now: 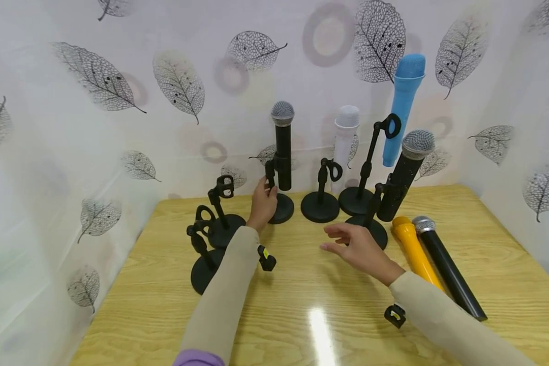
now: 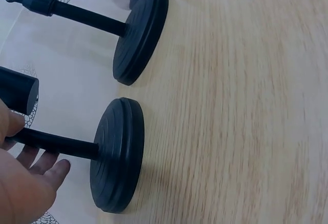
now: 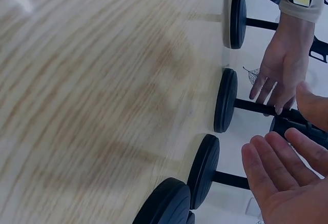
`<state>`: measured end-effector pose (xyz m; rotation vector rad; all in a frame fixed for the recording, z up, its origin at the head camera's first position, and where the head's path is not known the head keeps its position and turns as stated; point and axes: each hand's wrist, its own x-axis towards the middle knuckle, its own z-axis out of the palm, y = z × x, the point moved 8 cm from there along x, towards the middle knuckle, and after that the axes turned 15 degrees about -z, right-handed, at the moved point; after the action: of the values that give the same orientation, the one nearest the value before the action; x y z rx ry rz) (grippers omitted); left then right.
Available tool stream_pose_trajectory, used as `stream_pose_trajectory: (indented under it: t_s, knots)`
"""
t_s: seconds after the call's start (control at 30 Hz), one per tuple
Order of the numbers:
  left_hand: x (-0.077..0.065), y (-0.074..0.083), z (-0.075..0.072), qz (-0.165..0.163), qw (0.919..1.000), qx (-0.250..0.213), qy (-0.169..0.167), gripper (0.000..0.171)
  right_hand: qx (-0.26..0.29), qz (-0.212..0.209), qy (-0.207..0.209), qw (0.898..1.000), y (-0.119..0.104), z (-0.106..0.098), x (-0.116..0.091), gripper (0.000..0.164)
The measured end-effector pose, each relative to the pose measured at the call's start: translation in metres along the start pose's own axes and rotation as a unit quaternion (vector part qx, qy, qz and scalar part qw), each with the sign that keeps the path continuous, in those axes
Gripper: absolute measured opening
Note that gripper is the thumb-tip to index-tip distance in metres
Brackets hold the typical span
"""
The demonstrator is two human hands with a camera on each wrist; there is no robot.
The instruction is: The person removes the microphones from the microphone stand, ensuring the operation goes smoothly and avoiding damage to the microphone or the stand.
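My left hand [image 1: 263, 203] grips the pole of a black microphone stand [image 1: 281, 209]; its thumb and fingers lie around the pole in the left wrist view. A black microphone with a silver head [image 1: 283, 137] is upright at the top of this stand, its lower end hanging above the round base. My right hand [image 1: 359, 249] is in the air above the table, fingers extended and apart from the thumb, holding nothing. Nearest to it is another stand [image 1: 375, 234], which bears a tilted black microphone [image 1: 404, 175].
A stand [image 1: 320, 207] has a white microphone [image 1: 346, 132] behind it. Behind the tilted microphone, a taller stand [image 1: 356, 201] has a blue microphone [image 1: 404, 107] at its holder. Orange [image 1: 416, 251] and black [image 1: 448, 267] microphones lie at right. Two stands [image 1: 226, 229] [image 1: 206, 269] occupy the left.
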<state>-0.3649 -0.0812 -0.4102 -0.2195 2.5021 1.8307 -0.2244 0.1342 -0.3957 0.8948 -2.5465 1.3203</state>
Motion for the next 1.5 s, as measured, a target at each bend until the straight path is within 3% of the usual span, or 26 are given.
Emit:
stream_pose_trajectory:
  t_s: [0.27, 0.6, 0.93, 1.27, 1.5]
  knots:
    - [-0.002, -0.004, -0.001, 0.02, 0.9995, 0.023, 0.002, 0.032, -0.004, -0.001, 0.014, 1.0, 0.001, -0.003, 0.008, 0.039]
    - [-0.014, -0.009, 0.0, 0.043, 0.9955, 0.079, -0.027, 0.019, -0.007, -0.005, 0.035, 0.999, -0.004, -0.012, 0.019, 0.038]
    - [-0.032, -0.013, 0.001, 0.052, 0.9916, 0.107, -0.053, 0.024, 0.001, -0.005, 0.046, 0.999, -0.013, -0.021, 0.031, 0.041]
    - [-0.059, -0.015, 0.004, 0.048, 0.9899, 0.11, -0.075, 0.019, 0.012, -0.017, 0.054, 0.998, -0.025, -0.027, 0.045, 0.045]
    - [-0.076, -0.012, 0.008, 0.071, 0.9853, 0.133, -0.081, 0.016, 0.014, -0.033, 0.054, 0.998, -0.036, -0.033, 0.055, 0.048]
